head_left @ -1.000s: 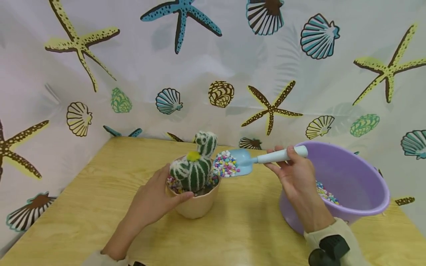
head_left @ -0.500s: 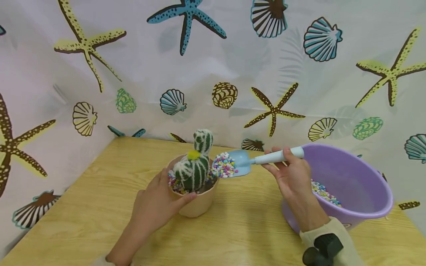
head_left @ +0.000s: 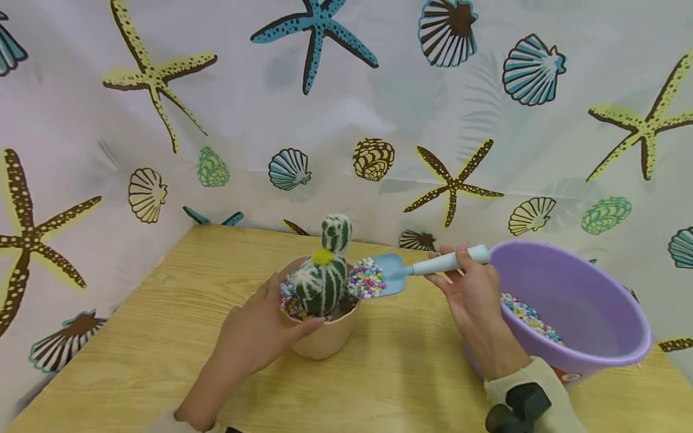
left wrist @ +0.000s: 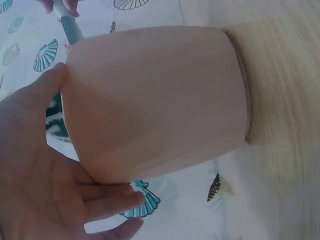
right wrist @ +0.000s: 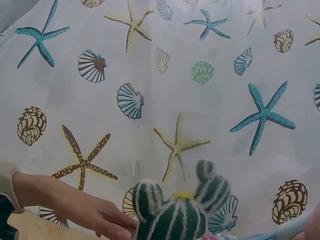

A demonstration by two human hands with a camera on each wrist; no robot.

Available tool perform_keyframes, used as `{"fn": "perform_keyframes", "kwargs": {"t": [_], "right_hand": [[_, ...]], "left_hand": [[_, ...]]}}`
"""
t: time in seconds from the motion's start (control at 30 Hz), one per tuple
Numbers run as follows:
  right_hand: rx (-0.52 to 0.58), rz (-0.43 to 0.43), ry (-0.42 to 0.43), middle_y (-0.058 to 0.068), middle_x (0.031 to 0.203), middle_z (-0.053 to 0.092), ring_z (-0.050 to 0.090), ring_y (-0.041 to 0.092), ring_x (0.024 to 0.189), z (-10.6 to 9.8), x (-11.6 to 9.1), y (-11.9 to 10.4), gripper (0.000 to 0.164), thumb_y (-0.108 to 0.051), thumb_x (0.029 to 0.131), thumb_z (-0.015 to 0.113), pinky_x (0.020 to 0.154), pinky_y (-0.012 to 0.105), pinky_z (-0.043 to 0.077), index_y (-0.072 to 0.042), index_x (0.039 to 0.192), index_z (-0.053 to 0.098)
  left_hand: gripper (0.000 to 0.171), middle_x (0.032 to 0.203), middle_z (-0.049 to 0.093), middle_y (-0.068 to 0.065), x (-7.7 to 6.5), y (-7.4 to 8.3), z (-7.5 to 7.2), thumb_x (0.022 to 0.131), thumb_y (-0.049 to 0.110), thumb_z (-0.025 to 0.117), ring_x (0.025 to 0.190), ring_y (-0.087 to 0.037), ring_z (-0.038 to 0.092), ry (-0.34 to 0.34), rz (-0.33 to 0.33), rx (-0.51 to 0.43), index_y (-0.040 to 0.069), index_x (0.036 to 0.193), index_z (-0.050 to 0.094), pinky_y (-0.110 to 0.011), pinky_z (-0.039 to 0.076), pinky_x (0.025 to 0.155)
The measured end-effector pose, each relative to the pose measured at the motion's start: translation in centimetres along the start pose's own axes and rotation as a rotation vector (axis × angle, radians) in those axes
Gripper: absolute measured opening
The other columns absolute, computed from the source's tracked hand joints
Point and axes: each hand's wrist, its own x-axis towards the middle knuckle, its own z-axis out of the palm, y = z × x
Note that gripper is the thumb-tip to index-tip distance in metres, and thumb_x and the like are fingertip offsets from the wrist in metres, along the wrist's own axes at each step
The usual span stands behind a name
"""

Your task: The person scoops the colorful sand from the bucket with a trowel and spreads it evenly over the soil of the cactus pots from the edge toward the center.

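A beige flowerpot (head_left: pixel 325 338) stands on the table with a green and white knitted cactus (head_left: pixel 323 288) in it, topped by a yellow tuft. Coloured pebbles lie around the cactus inside the pot. My left hand (head_left: pixel 254 331) holds the pot at its left side, thumb on the front rim and fingers around the back. In my right hand (head_left: pixel 473 294), the pale handle of a light blue hand trowel (head_left: pixel 392 273) is pinched between thumb and fingers. The trowel's blade, loaded with coloured pebbles (head_left: pixel 366 278), is at the pot's right rim, beside the cactus.
A purple bucket (head_left: pixel 606 361) with coloured pebbles inside stands on the right, partly behind my right forearm. The wooden table (head_left: pixel 162 337) runs back to a white cloth (head_left: pixel 335 108) printed with starfish and shells.
The head view has shifted slightly, so the background sits further right and lower. The cactus's lean has changed slightly. Both hands keep their holds, and pebbles remain on the trowel.
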Motion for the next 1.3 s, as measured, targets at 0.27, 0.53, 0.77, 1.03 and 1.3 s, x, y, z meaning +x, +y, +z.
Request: {"fn": "perform_keyframes", "kwargs": {"t": [0.27,0.53,0.77,1.03,1.3], "right_hand": [[-0.016,-0.021,0.006,0.004,0.098,0.054,0.066,0.015,0.091,0.3,0.5,1.0,0.011,-0.015,0.105,0.031,0.099,0.048,0.045,-0.008,0.105,0.039],[-0.057,-0.043,0.013,0.002,0.094,0.056,0.066,0.013,0.09,0.3,0.8,1.3,0.012,-0.016,0.104,0.034,0.09,0.042,0.052,-0.007,0.102,0.041],[-0.095,-0.047,-0.036,0.007,0.107,0.051,0.067,0.012,0.091,0.2,1.0,1.2,0.012,-0.017,0.104,0.036,0.089,0.041,0.053,-0.007,0.102,0.043],[-0.177,-0.108,-0.112,0.007,0.11,0.053,0.063,0.012,0.098,0.0,1.1,0.9,0.022,-0.02,0.105,0.034,0.094,0.036,0.05,-0.003,0.106,0.049],[-0.196,-0.171,-0.131,-0.001,0.098,0.06,0.065,0.013,0.096,0.2,0.9,0.8,0.014,-0.018,0.102,0.042,0.088,0.035,0.054,-0.006,0.109,0.043]], "left_hand": [[0.103,0.138,0.048,-0.026,-0.4,0.6,-0.1,0.078,0.073,0.056,0.111,-0.043,0.058,0.033,-0.015,0.059,0.007,0.15,0.023,-0.063,0.046,0.081],[0.108,0.139,0.045,-0.029,-0.3,0.9,-0.3,0.079,0.073,0.055,0.112,-0.044,0.057,0.001,-0.018,0.045,-0.005,0.147,0.025,-0.064,0.045,0.084],[0.108,0.146,0.036,-0.029,0.0,0.0,-0.5,0.081,0.072,0.053,0.117,-0.05,0.051,-0.067,0.005,-0.054,-0.002,0.15,0.017,-0.065,0.043,0.088],[0.108,0.148,0.028,-0.033,0.0,-0.8,-1.1,0.084,0.066,0.056,0.127,-0.052,0.041,-0.128,0.054,-0.18,-0.007,0.15,0.012,-0.063,0.041,0.094],[0.109,0.15,0.024,-0.034,0.0,-0.9,-1.2,0.084,0.065,0.056,0.132,-0.051,0.035,-0.137,0.056,-0.205,-0.01,0.148,0.011,-0.063,0.037,0.099]]}}
